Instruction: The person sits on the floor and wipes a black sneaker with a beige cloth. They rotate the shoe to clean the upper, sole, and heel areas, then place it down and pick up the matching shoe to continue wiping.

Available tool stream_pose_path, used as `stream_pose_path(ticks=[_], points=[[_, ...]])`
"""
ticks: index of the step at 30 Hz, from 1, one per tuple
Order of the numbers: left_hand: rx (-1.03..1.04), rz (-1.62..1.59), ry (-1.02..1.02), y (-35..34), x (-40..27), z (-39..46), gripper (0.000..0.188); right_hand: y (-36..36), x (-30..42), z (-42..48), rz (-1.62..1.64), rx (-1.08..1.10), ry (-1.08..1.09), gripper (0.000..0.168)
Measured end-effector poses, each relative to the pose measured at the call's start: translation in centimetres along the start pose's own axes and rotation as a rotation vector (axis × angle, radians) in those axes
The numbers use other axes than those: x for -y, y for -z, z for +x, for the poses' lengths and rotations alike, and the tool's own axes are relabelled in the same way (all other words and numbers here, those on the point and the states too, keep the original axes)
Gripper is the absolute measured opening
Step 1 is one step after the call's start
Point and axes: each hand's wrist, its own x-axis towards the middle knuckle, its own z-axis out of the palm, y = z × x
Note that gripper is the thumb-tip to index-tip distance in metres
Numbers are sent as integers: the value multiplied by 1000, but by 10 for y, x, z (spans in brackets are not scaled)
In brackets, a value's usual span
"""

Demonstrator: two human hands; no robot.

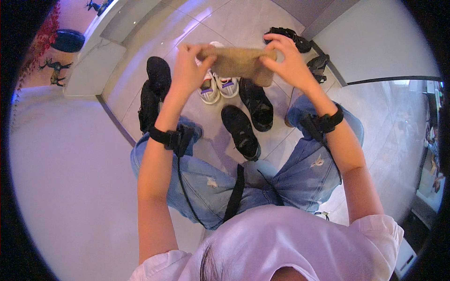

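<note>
A tan cloth or insole-like piece (239, 62), slightly blurred, is stretched between my two hands above the floor. My left hand (193, 68) grips its left end between thumb and fingers. At its right end, my right hand (286, 61) pinches it the same way, and a flap hangs down beside that hand. Behind and below the piece stands a pair of white sneakers (218, 89) with purple details, partly hidden. Nearer to me, one black shoe (240, 131) lies on the tiles, with another black shoe (257, 105) just beyond it to the right.
More black shoes (154, 87) stand on the left by the wall. Black sandals or strappy shoes (291, 38) lie at the upper right, beside a grey cabinet or wall edge (327, 63). A pale ledge (95, 66) with deer figurines (58, 70) is at the upper left.
</note>
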Motion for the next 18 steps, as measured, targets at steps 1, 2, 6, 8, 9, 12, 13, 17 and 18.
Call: stream_pose_path(ticks=[1,2,6,8,9,12,13,17,18], points=[[-160,87,-156,5,8,5,31,11,4,8,351,114,-121,44],[-318,174,-312,9,13,6,32,15,8,11,702,229,-244,47],[71,-781,349,9,-1,8,39,-3,28,-1,657,291,-96,60],[85,-602,383,3,-8,9,38,-26,22,-11,674,326,-261,60],[92,-511,401,2,-9,7,37,-32,21,-13,683,346,-344,60],[-3,-812,490,-7,6,6,36,-17,18,-8,970,294,-585,52],[-11,-918,546,-11,12,7,35,-8,19,-8,1126,233,-627,50],[-137,-1383,923,-44,49,0,25,9,6,-7,1270,137,-700,45],[-179,-1483,1064,-56,62,-6,23,15,6,-7,1252,98,-659,43]])
